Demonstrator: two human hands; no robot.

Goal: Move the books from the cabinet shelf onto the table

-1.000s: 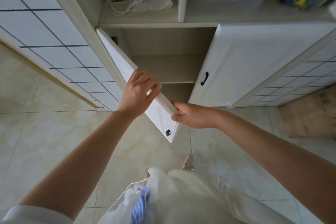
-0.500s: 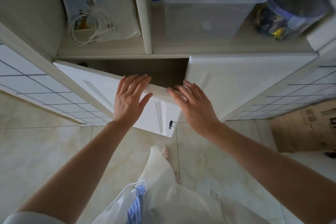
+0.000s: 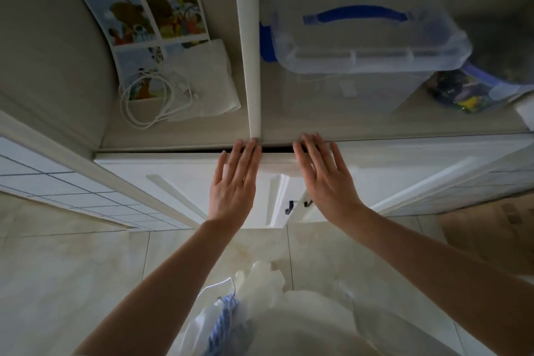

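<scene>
Against the lower cabinet front, your left hand (image 3: 234,185) and right hand (image 3: 325,179) both lie flat with fingers straight, each grip wide and holding nothing. Left cabinet door (image 3: 185,185): swung nearly home since a moment ago, when it stood well open; only a thin dark gap shows along its top edge now. Right cabinet door (image 3: 404,170): shut, its dark handle (image 3: 308,203) just beside the left door's handle (image 3: 289,207). Open shelf above (image 3: 375,127), left bay: illustrated picture book (image 3: 144,17) lying flat, part-covered by a white cloth (image 3: 208,81) and a coiled white cable (image 3: 150,101). Right bay: clear storage box with blue handle (image 3: 367,43), and a bag of mixed items (image 3: 468,92). No counter is in view. Judgement: with the lower compartment being closed, any book left to move is likely the one on the open shelf.
</scene>
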